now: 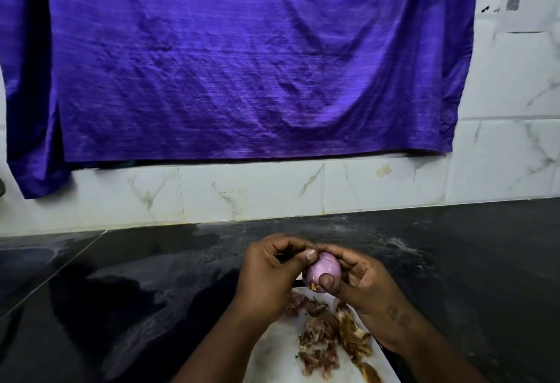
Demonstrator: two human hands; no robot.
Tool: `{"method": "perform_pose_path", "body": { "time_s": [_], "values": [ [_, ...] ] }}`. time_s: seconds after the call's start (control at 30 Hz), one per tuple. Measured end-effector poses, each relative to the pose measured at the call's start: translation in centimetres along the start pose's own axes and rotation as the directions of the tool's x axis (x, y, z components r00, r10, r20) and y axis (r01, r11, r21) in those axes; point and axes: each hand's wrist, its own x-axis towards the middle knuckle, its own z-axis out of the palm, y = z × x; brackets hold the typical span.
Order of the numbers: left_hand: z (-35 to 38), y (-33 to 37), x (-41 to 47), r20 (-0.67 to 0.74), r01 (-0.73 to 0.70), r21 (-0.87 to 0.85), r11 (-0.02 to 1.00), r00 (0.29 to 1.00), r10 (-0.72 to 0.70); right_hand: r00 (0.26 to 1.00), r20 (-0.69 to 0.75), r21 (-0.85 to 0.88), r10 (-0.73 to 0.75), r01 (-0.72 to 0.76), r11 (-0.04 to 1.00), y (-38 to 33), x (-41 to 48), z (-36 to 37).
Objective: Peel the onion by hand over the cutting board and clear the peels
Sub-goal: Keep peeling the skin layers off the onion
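Peels [330,340] pile on the cutting board [272,358] just below us. Above it, our right hand [360,282] curls round the onion [321,270], thumb bracing it, and our left hand [266,273] pinches its tip, so scraps should fall onto the board.

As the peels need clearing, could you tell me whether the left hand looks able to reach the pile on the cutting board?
Probably yes: the peels lie uncovered on the cutting board just below the left hand, though it pinches the onion and must let go first.
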Motion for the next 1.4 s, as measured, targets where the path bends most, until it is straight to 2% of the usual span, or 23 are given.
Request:
{"method": "perform_pose_path", "body": {
  "time_s": [0.2,0.63,0.73,0.8,0.87,1.07,1.27,1.4],
  "values": [
    [0.3,0.2,-0.1,-0.054,-0.008,-0.010,1.000,0.999,0.007,1.000,-0.011,0.011,-0.027,0.027,1.000,0.0,0.0,-0.2],
    [1.0,-0.1,-0.3,-0.107,0.033,-0.244,0.969,0.992,-0.060,0.995,-0.041,-0.051,-0.086,0.084,0.995,-0.3,0.1,0.1],
    [1.2,0.2,0.0,-0.165,0.102,-0.403,0.910,0.969,-0.182,0.995,-0.020,-0.023,-0.093,0.093,0.995,-0.1,-0.3,0.7],
    [0.9,0.1,0.5,-0.234,0.133,-0.502,0.855,0.931,-0.282,0.995,0.071,0.040,-0.070,0.068,0.997,0.5,-0.9,2.0],
    [0.8,-0.1,0.6,-0.260,0.125,-0.435,0.892,0.931,-0.258,0.993,0.091,0.006,-0.072,0.072,0.997,0.9,-1.0,2.6],
    [0.7,-0.5,0.3,-0.242,0.055,-0.184,0.981,0.965,-0.099,0.996,-0.036,-0.028,-0.080,0.079,0.996,0.7,-0.7,0.9],
    [0.4,-0.7,0.5,-0.258,0.031,-0.070,0.997,0.965,-0.048,0.990,-0.097,-0.060,-0.099,0.093,0.994,1.1,-0.3,0.1],
    [0.3,-0.9,0.3,-0.184,-0.003,0.049,0.999,0.983,0.012,0.992,-0.088,-0.030,-0.091,0.088,0.996,1.4,-0.2,0.2]
  ]
}}
